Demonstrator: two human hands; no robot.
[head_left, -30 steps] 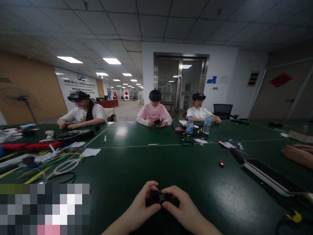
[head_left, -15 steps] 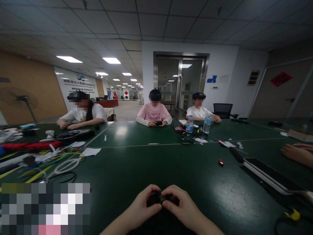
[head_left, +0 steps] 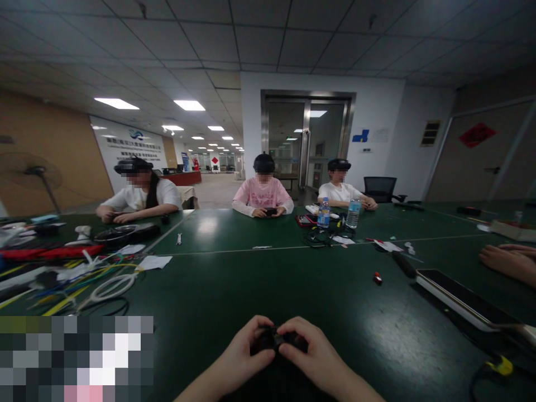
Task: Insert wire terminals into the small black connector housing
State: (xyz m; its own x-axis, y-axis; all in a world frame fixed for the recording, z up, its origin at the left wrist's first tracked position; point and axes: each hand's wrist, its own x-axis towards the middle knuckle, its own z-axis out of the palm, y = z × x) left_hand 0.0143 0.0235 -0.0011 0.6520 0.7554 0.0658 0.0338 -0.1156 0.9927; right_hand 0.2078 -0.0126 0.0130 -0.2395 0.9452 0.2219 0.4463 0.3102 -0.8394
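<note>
Low over the front of the green table (head_left: 209, 290), my left hand (head_left: 251, 349) and my right hand (head_left: 307, 349) come together with fingers and thumbs curled. Between them is a small dark object (head_left: 276, 336), gripped by both hands at its two sides. Its kind is hard to make out, since the fingers cover much of it and it blends with the dark table. The fingertips of the two hands almost meet at its middle.
Cables (head_left: 113, 286) and tools crowd the left. To the right lie a small red item (head_left: 377, 278) and a phone-like slab (head_left: 456, 296). Bottles (head_left: 353, 213) stand farther back. Three people sit opposite; another person's hands (head_left: 508, 262) rest at right.
The view has shifted very slightly. Both my hands keep nearly the same place and grip on the small dark object.
</note>
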